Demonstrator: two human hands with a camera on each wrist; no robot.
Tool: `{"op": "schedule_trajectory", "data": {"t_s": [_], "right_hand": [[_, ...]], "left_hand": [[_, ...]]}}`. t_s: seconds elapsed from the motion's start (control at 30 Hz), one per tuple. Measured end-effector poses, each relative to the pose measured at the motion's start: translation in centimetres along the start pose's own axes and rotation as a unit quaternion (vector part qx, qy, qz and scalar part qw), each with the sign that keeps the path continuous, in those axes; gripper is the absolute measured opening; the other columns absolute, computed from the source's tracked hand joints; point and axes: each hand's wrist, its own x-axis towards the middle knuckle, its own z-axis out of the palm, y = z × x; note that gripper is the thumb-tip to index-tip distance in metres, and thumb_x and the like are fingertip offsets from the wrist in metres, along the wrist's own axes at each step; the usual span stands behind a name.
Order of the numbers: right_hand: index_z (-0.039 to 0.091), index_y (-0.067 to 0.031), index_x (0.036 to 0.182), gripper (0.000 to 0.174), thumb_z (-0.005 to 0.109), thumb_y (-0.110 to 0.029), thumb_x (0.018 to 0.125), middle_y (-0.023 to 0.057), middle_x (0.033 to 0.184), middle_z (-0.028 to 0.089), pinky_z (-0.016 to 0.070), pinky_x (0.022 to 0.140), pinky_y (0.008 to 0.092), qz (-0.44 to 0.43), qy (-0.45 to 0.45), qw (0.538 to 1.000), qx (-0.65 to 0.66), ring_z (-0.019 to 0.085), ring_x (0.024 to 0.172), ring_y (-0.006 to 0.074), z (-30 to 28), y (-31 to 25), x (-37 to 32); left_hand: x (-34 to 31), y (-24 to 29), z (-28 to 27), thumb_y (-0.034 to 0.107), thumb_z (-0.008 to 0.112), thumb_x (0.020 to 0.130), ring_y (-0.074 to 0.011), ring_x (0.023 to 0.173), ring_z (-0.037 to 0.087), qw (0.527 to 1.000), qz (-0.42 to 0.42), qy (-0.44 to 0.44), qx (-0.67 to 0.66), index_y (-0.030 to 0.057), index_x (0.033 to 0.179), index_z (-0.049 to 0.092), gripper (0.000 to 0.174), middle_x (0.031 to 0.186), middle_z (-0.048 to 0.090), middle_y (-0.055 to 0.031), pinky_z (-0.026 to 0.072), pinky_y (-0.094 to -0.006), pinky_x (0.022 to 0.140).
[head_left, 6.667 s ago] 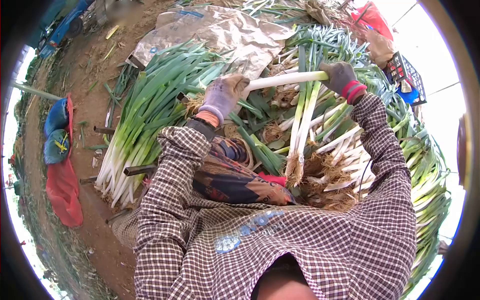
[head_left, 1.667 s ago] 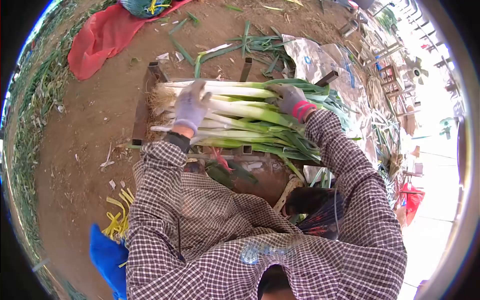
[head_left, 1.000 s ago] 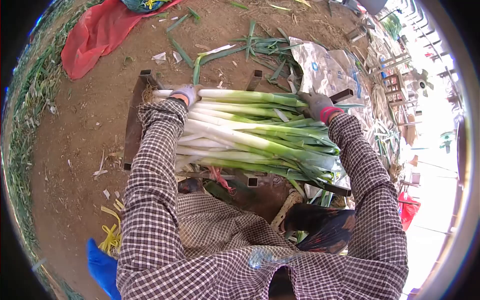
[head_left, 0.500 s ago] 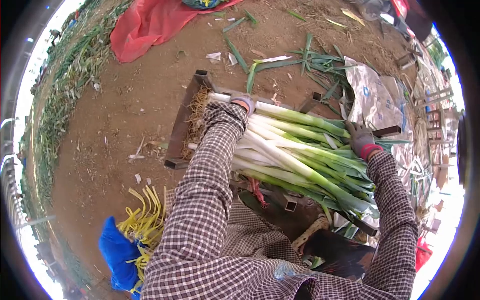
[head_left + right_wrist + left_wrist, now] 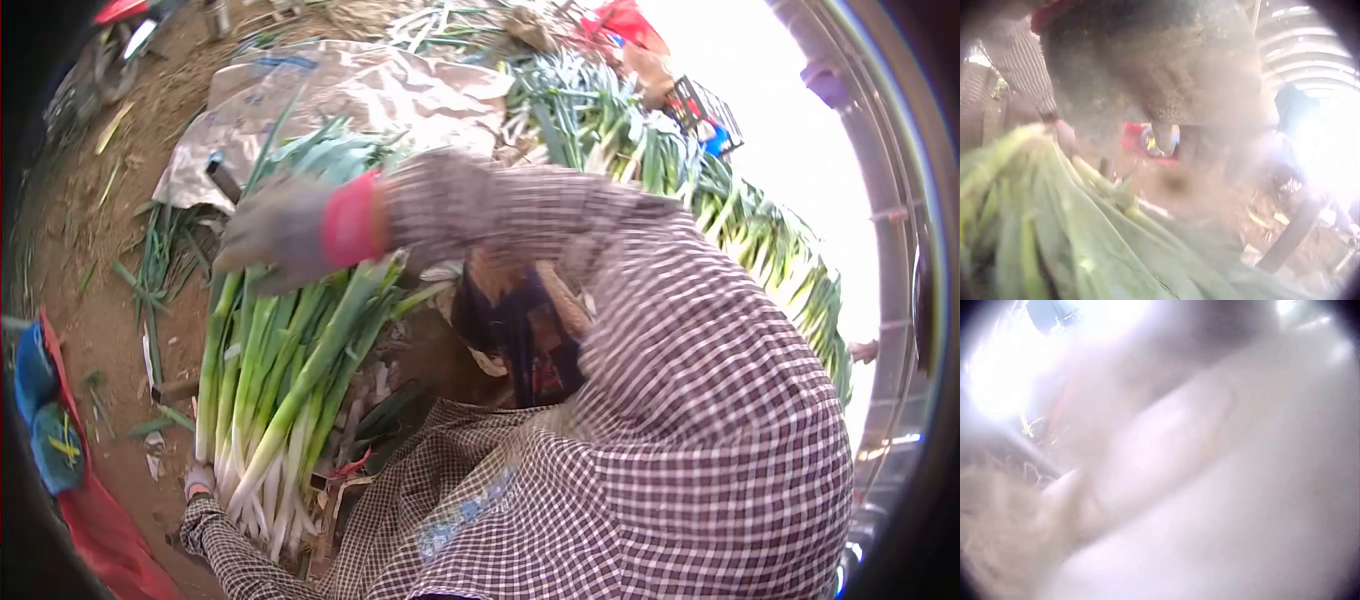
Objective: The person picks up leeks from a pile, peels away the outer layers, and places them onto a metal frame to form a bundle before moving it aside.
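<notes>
Head view, looking down: a bunch of long leeks lies in a low metal frame, green leaves up the view and white ends toward the bottom left. The stalks lie side by side, so the gathering seems well along; no tie shows round them, so binding may be left, and a long pile of other leeks at the right looks unbundled. The gloved left grip is beside the white ends, its fingers too hidden to tell whether they hold anything. The gloved right grip, blurred, is over the leaves; I cannot tell whether it is closed on them. For containers, the open frame carries the bunch, and a black crate at the upper right has something blue at its side, perhaps inside. At the left, two blue bundles lie against red material, contents unclear. Left wrist view: heavy blur, with pale forms, probably white stalks, and brown roots at the lower left. Right wrist view: broad green leaves fill the lower left below the blurred glove, whose fingers cannot be made out
</notes>
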Motion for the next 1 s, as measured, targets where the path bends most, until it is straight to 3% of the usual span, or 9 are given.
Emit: {"op": "schedule_trajectory", "data": {"t_s": [0.13,0.23,0.3,0.43,0.5,0.57,0.63,0.7,1.0], "right_hand": [[0.068,-0.0122,0.112,0.030,0.063,-0.033,0.091,0.0078,0.102,0.071,0.0558,0.079,0.0338,0.348,-0.108,0.930,-0.042,0.069,0.085,0.0245,-11.3,6.5,-15.3],[0.067,-0.0088,0.112,0.037,0.049,-0.035,0.095,0.0119,0.098,0.070,0.0513,0.086,0.0385,0.661,-0.355,0.645,-0.142,0.068,0.089,0.0239,-21.3,7.2,-30.4],[0.068,-0.0087,0.110,0.034,0.047,-0.031,0.095,0.0114,0.096,0.070,0.0513,0.088,0.0393,0.685,-0.357,0.598,-0.214,0.067,0.086,0.0259,-22.6,4.6,-39.1],[0.065,-0.0144,0.115,0.026,0.057,-0.016,0.090,0.0079,0.109,0.068,0.0486,0.096,0.0391,0.722,-0.395,0.568,0.023,0.063,0.104,0.0241,-17.0,-0.8,-41.1],[0.061,-0.0192,0.124,0.039,0.062,-0.012,0.086,0.0040,0.119,0.064,0.0458,0.100,0.0397,0.489,-0.474,0.727,-0.087,0.057,0.115,0.0222,-11.8,-0.5,-45.3],[0.056,-0.0258,0.131,0.047,0.064,-0.015,0.086,0.0009,0.134,0.055,0.0428,0.104,0.0406,0.327,-0.576,0.735,-0.143,0.049,0.126,0.0218,-9.4,0.8,-45.0],[0.044,-0.0338,0.140,0.063,0.066,-0.014,0.084,0.0001,0.155,0.031,0.0274,0.116,0.0444,0.341,-0.667,0.659,-0.068,0.028,0.144,0.0211,-6.5,1.9,-46.7],[0.051,-0.0291,0.131,0.051,0.065,-0.015,0.084,-0.0005,0.146,0.043,0.0266,0.117,0.0449,0.234,-0.665,0.700,-0.108,0.033,0.141,0.0208,-6.1,2.2,-47.7],[0.066,-0.0194,0.099,0.031,0.075,-0.012,0.070,0.0039,0.099,0.064,0.0427,0.106,0.0461,0.253,-0.326,0.890,-0.193,0.060,0.107,0.0234,-11.0,5.0,-50.8]], "left_hand": [[2.5,-3.5,-5.6,0.015,0.061,0.082,-0.0404,0.119,0.054,0.994,0.026,0.037,0.095,0.0072,0.146,0.034,0.071,0.130,0.056,-0.0245,0.0451,-0.0446,0.100],[-5.3,4.0,-15.4,0.015,0.066,0.081,-0.0369,0.131,0.043,0.998,-0.001,0.042,0.048,0.0089,0.146,0.035,0.072,0.141,0.045,-0.0225,0.0373,-0.0423,0.108],[-2.8,1.6,-13.8,0.016,0.064,0.084,-0.0360,0.132,0.041,0.987,0.077,0.139,-0.035,0.0090,0.145,0.037,0.067,0.143,0.043,-0.0208,0.0356,-0.0426,0.109],[-9.5,8.3,-18.8,0.014,0.058,0.091,-0.0340,0.126,0.047,0.934,0.208,0.242,-0.161,0.0070,0.136,0.050,0.046,0.136,0.052,-0.0167,0.0392,-0.0412,0.105],[-14.0,13.8,-21.7,0.013,0.057,0.092,-0.0333,0.124,0.050,0.922,0.234,0.231,-0.205,0.0063,0.133,0.053,0.042,0.132,0.055,-0.0159,0.0399,-0.0404,0.104],[-18.1,17.4,-23.3,0.013,0.056,0.093,-0.0327,0.122,0.052,0.914,0.262,0.239,-0.197,0.0057,0.131,0.055,0.039,0.129,0.057,-0.0152,0.0406,-0.0399,0.103],[-21.0,19.5,-23.9,0.012,0.057,0.092,-0.0322,0.120,0.053,0.907,0.300,0.260,-0.140,0.0053,0.129,0.056,0.037,0.125,0.059,-0.0148,0.0413,-0.0398,0.102],[-23.3,20.9,-23.4,0.010,0.059,0.091,-0.0322,0.117,0.054,0.889,0.327,0.305,-0.102,0.0053,0.124,0.059,0.033,0.121,0.061,-0.0144,0.0415,-0.0416,0.102],[-30.3,23.4,-22.4,0.015,0.061,0.090,-0.0341,0.115,0.054,0.919,0.284,0.248,-0.115,0.0067,0.121,0.060,0.032,0.118,0.061,-0.0141,0.0416,-0.0439,0.101]]}}
